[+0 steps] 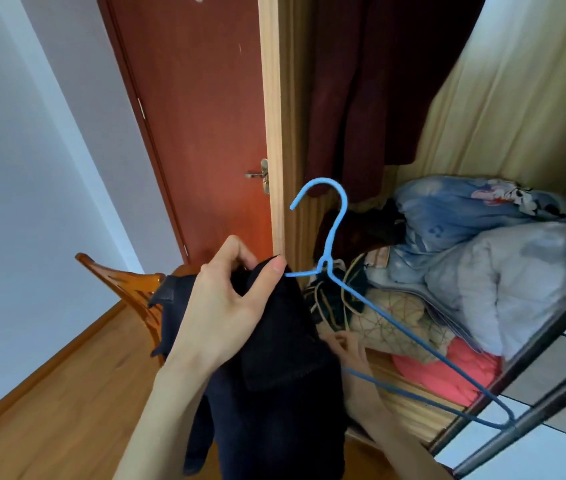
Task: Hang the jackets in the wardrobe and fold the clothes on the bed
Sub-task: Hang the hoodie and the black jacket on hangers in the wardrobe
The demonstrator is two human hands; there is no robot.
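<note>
Your left hand [229, 299] sits just below the middle of the view, thumb and curled fingers pinching the top edge of a dark navy jacket [274, 375] over one arm of a blue wire hanger [335, 244]. The jacket hangs down from that pinch toward 6 o'clock, covering the hanger's left shoulder. The hanger's hook rises toward 12 o'clock from your thumb, open end pointing left, in front of the wardrobe's [274, 133] pale wooden frame. Its other arm runs down toward 4 o'clock and ends in a bend near the dark sliding-door rail [534, 386].

Your right hand [350, 344] is at about 5 o'clock from the left one, mostly hidden behind the jacket; a few fingers show, but you cannot tell whether they grip anything.

Inside the wardrobe, at 12 to 1 o'clock, a dark maroon garment [371, 98] hangs. At 3 o'clock lies a heap of bedding and clothes [482, 258]: blue patterned, grey padded, beige, and pink at the bottom. At 10 to 11 o'clock stands a reddish-brown door [198, 116] with a metal handle. At 8 o'clock, a wooden chair [129, 285] stands on the wood floor [67, 393], partly behind the jacket.
</note>
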